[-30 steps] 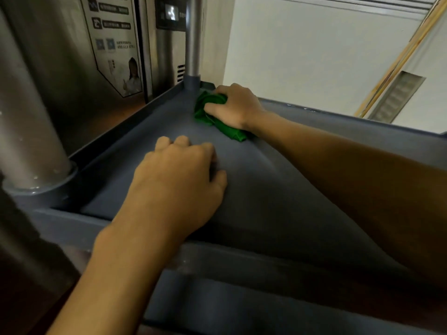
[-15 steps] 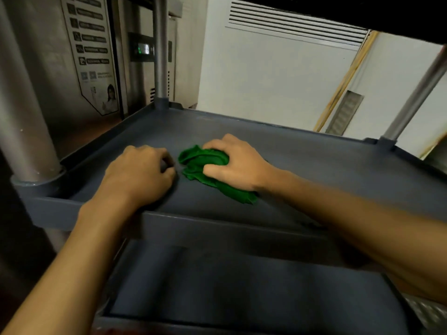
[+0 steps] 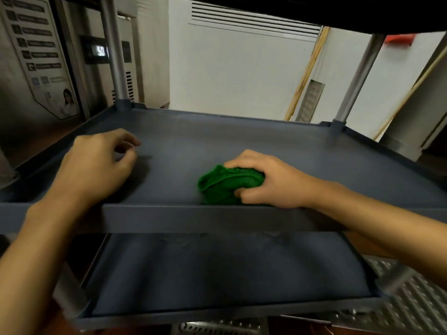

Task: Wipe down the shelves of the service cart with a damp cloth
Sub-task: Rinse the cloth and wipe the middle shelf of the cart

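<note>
The grey service cart's middle shelf (image 3: 242, 141) fills the view, with a lower shelf (image 3: 217, 274) beneath it. A bunched green cloth (image 3: 222, 182) lies on the middle shelf close to its front rim (image 3: 193, 217). My right hand (image 3: 273, 180) is closed around the cloth from the right and presses it on the shelf. My left hand (image 3: 96, 163) rests on the left part of the same shelf, fingers loosely curled, holding nothing.
Metal posts (image 3: 113, 49) (image 3: 358, 76) rise at the shelf's back corners, and the upper shelf's dark underside (image 3: 314, 8) hangs overhead. A steel appliance with a notice (image 3: 41, 59) stands at left, a white wall (image 3: 229, 73) behind. Perforated metal flooring (image 3: 399, 305) lies at lower right.
My right hand has dragged the cloth from the far left corner toward the front and then rightward. My left hand shifted left. My head has pulled back, showing more of the cart.
</note>
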`<state>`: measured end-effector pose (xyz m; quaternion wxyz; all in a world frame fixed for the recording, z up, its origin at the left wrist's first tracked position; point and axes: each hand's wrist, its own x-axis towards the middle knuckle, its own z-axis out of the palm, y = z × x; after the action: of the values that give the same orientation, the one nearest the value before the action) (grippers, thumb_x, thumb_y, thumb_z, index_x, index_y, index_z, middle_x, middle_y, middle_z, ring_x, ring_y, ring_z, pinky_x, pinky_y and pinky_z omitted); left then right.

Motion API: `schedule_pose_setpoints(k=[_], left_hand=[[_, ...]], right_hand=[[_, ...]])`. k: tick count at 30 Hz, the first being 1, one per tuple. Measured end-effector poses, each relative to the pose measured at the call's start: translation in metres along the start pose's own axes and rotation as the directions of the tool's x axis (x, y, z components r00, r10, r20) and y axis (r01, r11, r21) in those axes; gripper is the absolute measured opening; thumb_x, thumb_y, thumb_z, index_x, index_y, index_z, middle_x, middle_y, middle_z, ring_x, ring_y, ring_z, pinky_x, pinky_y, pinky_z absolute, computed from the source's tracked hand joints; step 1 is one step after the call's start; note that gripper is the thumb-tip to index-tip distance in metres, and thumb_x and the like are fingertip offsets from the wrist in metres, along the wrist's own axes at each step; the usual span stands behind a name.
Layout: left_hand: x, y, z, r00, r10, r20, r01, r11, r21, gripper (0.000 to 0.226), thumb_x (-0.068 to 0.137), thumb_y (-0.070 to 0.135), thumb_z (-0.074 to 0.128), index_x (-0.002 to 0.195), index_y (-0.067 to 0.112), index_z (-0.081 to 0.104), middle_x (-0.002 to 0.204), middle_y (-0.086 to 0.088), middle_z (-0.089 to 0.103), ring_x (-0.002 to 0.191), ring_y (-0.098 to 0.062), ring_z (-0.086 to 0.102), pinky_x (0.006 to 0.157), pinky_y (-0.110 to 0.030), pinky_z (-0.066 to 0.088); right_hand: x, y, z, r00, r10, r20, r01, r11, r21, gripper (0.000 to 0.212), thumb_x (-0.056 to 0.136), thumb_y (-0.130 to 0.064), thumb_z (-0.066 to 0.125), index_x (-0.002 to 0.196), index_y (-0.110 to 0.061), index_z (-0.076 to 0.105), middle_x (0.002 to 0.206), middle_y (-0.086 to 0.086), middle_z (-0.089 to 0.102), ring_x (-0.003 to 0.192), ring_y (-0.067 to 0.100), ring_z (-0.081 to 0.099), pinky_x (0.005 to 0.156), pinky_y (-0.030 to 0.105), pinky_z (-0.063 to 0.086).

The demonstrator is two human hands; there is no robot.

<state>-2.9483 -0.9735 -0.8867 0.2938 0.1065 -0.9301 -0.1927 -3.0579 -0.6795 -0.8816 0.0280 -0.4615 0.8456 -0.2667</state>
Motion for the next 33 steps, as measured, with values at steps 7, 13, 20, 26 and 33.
schedule_pose_setpoints(k=[7,13,20,26,33], left_hand=[[-0.008,0.004,-0.003,1.000,0.015,-0.021,-0.015,1.000,0.004,0.021,0.092,0.023,0.059,0.111,0.030,0.064,0.097,0.001,0.073,0.086,-0.019,0.068,0.083,-0.047,0.058],[-0.014,0.015,-0.002,0.996,0.074,0.053,-0.074,0.997,0.000,0.019,0.091,0.032,0.059,0.109,0.030,0.065,0.097,0.004,0.073,0.084,-0.017,0.066,0.082,-0.046,0.057],[-0.017,0.022,0.001,0.991,0.066,0.114,-0.073,0.996,0.060,0.020,0.091,0.046,0.058,0.103,0.032,0.066,0.097,0.005,0.071,0.092,-0.022,0.065,0.082,-0.046,0.055],[-0.018,0.019,0.003,0.994,0.086,0.074,-0.088,0.996,0.023,0.020,0.092,0.038,0.057,0.105,0.028,0.068,0.096,0.002,0.071,0.089,-0.023,0.065,0.081,-0.046,0.055],[-0.015,0.010,0.009,0.997,0.076,0.025,-0.075,0.997,-0.030,0.030,0.095,0.045,0.046,0.100,0.028,0.070,0.093,0.003,0.073,0.092,-0.024,0.066,0.078,-0.040,0.052]], right_hand=[[-0.060,0.048,-0.045,0.987,0.140,-0.077,-0.128,0.981,0.145,0.048,0.073,-0.018,0.072,0.121,-0.023,0.068,0.118,0.000,0.060,0.102,0.016,0.065,0.092,0.037,0.050],[-0.086,0.072,-0.064,0.979,0.180,-0.096,-0.159,0.969,0.189,0.051,0.080,0.005,0.074,0.108,-0.038,0.072,0.114,-0.003,0.063,0.104,0.017,0.066,0.096,0.038,0.050],[-0.063,0.039,-0.043,0.974,0.204,-0.103,-0.185,0.969,0.163,0.039,0.065,-0.023,0.071,0.104,-0.031,0.071,0.111,-0.003,0.063,0.098,0.011,0.065,0.091,0.023,0.048],[-0.007,-0.016,-0.001,0.997,0.067,-0.033,-0.064,0.994,0.090,0.038,0.069,-0.029,0.073,0.106,-0.036,0.068,0.111,-0.003,0.062,0.098,0.005,0.063,0.090,0.012,0.041],[0.048,-0.068,0.051,0.995,-0.060,-0.075,0.065,0.996,0.065,0.037,0.078,-0.028,0.075,0.115,-0.031,0.069,0.110,0.001,0.060,0.099,0.013,0.061,0.097,0.031,0.046]])
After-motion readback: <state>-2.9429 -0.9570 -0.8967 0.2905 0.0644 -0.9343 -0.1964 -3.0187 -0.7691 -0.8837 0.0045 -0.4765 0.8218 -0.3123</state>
